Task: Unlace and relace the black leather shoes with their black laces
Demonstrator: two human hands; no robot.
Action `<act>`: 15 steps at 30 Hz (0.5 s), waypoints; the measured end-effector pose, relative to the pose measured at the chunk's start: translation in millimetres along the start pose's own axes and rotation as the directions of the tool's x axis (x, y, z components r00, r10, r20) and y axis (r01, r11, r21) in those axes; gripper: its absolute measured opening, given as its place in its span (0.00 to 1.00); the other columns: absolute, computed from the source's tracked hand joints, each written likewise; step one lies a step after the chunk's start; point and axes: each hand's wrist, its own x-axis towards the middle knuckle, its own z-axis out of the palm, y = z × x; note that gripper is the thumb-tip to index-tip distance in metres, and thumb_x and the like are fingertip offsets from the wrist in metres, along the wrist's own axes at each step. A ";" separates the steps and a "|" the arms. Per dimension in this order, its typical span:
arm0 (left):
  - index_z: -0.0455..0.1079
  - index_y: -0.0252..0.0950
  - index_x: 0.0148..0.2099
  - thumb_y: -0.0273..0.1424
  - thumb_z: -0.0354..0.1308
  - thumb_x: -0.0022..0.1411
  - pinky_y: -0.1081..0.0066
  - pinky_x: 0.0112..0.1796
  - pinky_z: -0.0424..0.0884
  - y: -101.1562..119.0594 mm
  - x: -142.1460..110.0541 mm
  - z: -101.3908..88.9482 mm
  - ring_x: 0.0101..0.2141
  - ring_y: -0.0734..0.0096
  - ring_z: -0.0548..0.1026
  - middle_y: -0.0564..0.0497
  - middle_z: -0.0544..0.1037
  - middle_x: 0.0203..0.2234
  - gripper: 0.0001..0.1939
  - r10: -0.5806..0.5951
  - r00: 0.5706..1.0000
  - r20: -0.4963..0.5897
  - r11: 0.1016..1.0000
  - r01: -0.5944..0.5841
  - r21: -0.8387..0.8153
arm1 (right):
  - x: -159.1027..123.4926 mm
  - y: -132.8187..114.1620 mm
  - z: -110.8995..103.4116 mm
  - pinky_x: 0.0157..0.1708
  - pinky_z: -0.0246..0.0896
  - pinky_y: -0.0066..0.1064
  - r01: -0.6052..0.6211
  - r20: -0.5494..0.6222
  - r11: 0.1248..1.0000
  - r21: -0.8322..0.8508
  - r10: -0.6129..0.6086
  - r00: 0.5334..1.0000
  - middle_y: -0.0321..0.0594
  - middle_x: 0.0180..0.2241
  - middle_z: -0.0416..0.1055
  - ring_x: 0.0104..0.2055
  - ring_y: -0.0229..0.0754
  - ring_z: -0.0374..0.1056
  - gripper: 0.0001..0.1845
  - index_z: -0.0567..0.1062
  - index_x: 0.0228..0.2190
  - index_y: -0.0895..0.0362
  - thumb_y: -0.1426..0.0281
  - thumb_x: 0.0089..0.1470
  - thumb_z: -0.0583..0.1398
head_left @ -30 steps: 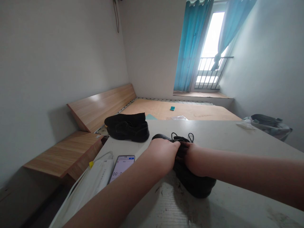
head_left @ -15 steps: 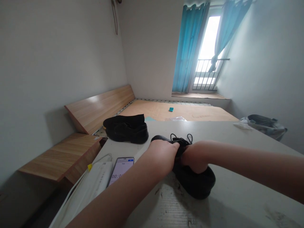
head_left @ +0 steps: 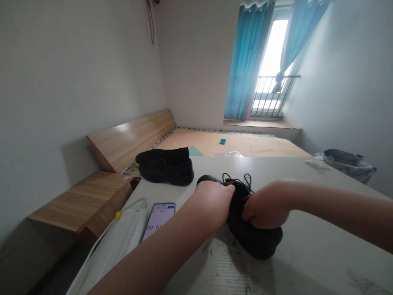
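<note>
On a white table (head_left: 310, 262), a black lace-up shoe (head_left: 256, 239) is held just off the table's middle, clamped from both sides by the left hand (head_left: 211, 203) and the right hand (head_left: 265, 208). Its laces (head_left: 239, 179) are left sticking up. A pair of black shoes (head_left: 165, 166) is placed at the table's far-left corner, and a smartphone (head_left: 158, 220) showing a timer is laid along the left edge, beside a white package (head_left: 123, 233).

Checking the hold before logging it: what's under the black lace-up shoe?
The scuffed white tabletop is under the black lace-up shoe, which the left hand and right hand grip. The shoe covers the patch directly beneath it, so anything there cannot be seen.
</note>
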 end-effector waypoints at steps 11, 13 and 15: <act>0.64 0.37 0.60 0.19 0.52 0.59 0.64 0.39 0.72 0.0 1.5 3.4 0.44 0.54 0.78 0.43 0.80 0.45 0.27 0.003 1.000 -0.009 1.000 -0.003 0.006 | -12.0 -13.7 4.5 0.35 0.64 0.38 -0.178 0.138 0.976 -0.126 0.195 0.971 0.35 0.20 0.62 0.30 0.48 0.67 0.16 0.74 0.22 0.58 0.57 0.42 0.66; 0.63 0.37 0.60 0.19 0.51 0.59 0.64 0.39 0.73 -0.1 1.5 3.6 0.44 0.54 0.78 0.43 0.80 0.45 0.27 0.005 1.000 -0.012 1.000 -0.005 0.007 | -10.4 -16.3 8.5 0.27 0.60 0.34 -0.177 0.119 0.970 -0.169 0.198 0.973 0.33 0.18 0.60 0.23 0.43 0.62 0.12 0.74 0.22 0.59 0.62 0.44 0.65; 0.63 0.37 0.60 0.19 0.51 0.59 0.64 0.39 0.73 0.2 1.0 3.2 0.44 0.54 0.78 0.42 0.80 0.45 0.27 0.005 1.000 -0.012 1.000 -0.005 0.006 | -9.8 -17.8 10.0 0.23 0.56 0.32 -0.176 0.131 0.970 -0.165 0.198 0.971 0.30 0.15 0.56 0.20 0.40 0.58 0.11 0.71 0.19 0.58 0.65 0.47 0.62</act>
